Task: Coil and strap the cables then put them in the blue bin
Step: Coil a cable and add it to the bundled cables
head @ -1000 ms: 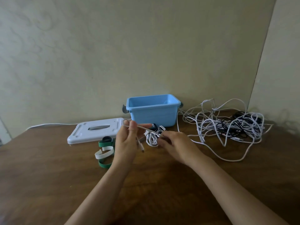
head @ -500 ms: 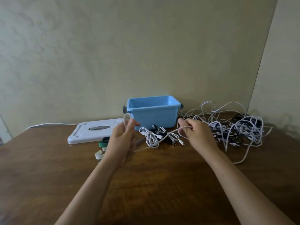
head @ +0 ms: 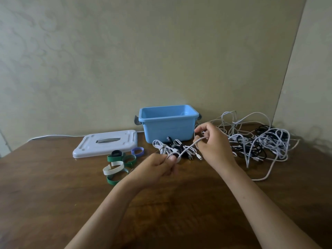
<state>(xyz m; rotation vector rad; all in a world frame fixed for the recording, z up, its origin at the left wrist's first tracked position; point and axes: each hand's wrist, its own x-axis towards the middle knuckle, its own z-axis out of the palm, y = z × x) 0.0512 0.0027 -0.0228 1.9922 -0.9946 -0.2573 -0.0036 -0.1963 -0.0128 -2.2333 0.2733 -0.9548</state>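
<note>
A white cable (head: 187, 149) runs taut between my two hands above the wooden table (head: 53, 194). My left hand (head: 154, 168) grips one end of it in curled fingers. My right hand (head: 213, 144) pinches it higher up, right of the blue bin (head: 168, 126), which stands open at the back by the wall. A tangle of white and black cables (head: 258, 142) lies to the right. Small coiled cable bundles (head: 172, 148) lie in front of the bin. Green, white, purple and black straps (head: 120, 162) lie left of my left hand.
The bin's white lid (head: 106, 142) lies flat to the left of the bin. A white cord (head: 53, 136) runs along the wall behind it. A wall corner stands at the far right, behind the tangle.
My left hand has dropped lower and moved right toward the middle. My right hand has lifted and come back left, in front of the bin's right corner, keeping the white cable.
</note>
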